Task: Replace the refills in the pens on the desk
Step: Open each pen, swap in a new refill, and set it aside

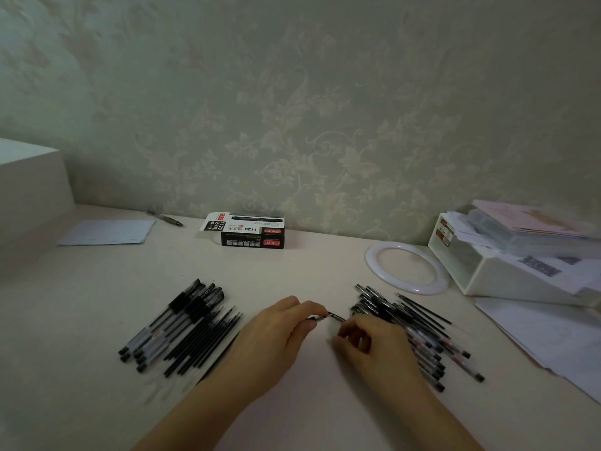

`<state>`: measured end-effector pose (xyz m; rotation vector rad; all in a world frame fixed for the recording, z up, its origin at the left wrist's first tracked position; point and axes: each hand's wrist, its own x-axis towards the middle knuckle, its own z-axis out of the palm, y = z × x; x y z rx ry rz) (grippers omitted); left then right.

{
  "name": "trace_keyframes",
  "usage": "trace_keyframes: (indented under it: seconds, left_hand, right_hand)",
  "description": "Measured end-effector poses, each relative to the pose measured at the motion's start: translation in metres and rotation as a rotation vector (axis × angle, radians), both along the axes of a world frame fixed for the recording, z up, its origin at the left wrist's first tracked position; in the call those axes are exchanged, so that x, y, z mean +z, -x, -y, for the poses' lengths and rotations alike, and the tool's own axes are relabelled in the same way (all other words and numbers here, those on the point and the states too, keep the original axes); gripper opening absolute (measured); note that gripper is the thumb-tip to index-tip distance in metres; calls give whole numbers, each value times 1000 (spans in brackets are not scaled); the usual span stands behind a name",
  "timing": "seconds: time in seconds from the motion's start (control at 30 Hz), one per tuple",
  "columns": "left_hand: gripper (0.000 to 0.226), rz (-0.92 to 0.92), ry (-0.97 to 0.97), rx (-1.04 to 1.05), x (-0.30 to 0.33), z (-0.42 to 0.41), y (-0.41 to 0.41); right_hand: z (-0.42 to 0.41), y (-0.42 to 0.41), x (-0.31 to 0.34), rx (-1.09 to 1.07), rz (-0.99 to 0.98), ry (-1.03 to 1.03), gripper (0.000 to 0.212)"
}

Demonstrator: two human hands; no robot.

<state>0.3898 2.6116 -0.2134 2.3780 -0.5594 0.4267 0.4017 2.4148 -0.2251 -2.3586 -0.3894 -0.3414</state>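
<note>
Two bare hands meet low in the middle of the pale surface; the left hand has its fingers curled and pinching a thin dark pen near one end, so that the pen pokes out to the right; the right hand sits just beside it with its fingers curled in close to the pen's tip, but it is too blurry to tell if they touch it or hold something small; to the left lies a pile of pens with black caps, and right beside them a row of thin dark refills, all slanting the same way; to the right lies a second pile of pens and refills, partly hidden under the right hand; at the back, near the wall with its leafy pattern, stands a black and white box with its flap open on the left; further left lie a sheet of paper and one lone pen close to the wall; a white block stands in the far left corner; on the right a white ring lies flat, and next to it a white bin holds papers and a clear case; more loose papers are spread at the right edge, near the second pile.
</note>
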Motion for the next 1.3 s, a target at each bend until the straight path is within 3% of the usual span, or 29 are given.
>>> trace_keyframes:
  seconds: [0.17,0.3,0.4,0.5,0.73,1.1,1.3]
  left_hand:
    - [23,-3,12,2,0,2,0]
    - [26,7,48,-14,-1,3,0]
    - [32,20,72,-29,0,5,1]
    - [33,20,112,-74,4,8,4]
    - [35,31,139,-129,11,10,8]
    - [38,26,90,-135,13,11,11]
    - [38,28,86,-108,9,9,8]
  right_hand:
    - [-2,0,-2,16,16,91,2]
    - [-3,2,-1,-3,24,60,10]
    - [-6,3,4,-19,-12,-183,8]
    - [-9,5,12,59,-195,-469,13]
    - [-15,11,19,98,-420,-727,14]
    - [-14,10,19,58,-448,-911,15]
    - [0,1,22,-103,-362,-1247,14]
